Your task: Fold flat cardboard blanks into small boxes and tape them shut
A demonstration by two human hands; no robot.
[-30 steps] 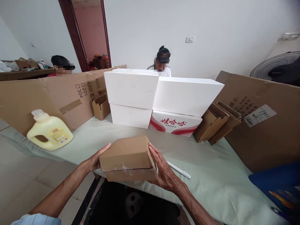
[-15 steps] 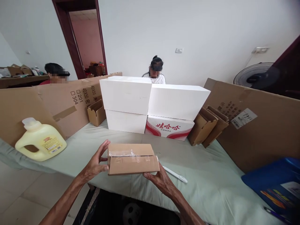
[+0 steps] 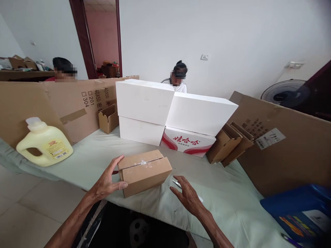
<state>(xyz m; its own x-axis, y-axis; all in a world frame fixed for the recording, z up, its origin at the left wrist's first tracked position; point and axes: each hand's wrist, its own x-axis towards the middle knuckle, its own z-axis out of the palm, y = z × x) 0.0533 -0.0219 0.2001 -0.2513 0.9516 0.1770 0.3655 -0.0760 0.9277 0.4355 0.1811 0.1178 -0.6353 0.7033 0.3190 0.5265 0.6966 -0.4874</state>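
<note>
A small brown cardboard box [image 3: 144,170], its top seam closed with clear tape, rests at an angle on the cloth-covered table. My left hand [image 3: 110,181] holds the box by its left end, thumb on the near side and fingers round the far corner. To the right of the box, my right hand [image 3: 186,193] is open, fingers apart, over a slim white-handled knife [image 3: 200,199]. The hand hides the middle of the knife; a shiny blade-like end shows by the fingertips.
White boxes [image 3: 144,101] stand stacked behind, with a red-and-white carton [image 3: 187,142] at lower right. Open cardboard trays [image 3: 223,143] lean beside them. A yellow jug [image 3: 45,144] stands left, a blue container [image 3: 297,210] right. Two people sit beyond the cardboard panels [image 3: 77,106].
My right hand has let go of the box and moved right, over the knife. The box has turned, its right end swinging away, and now sits on the table.
</note>
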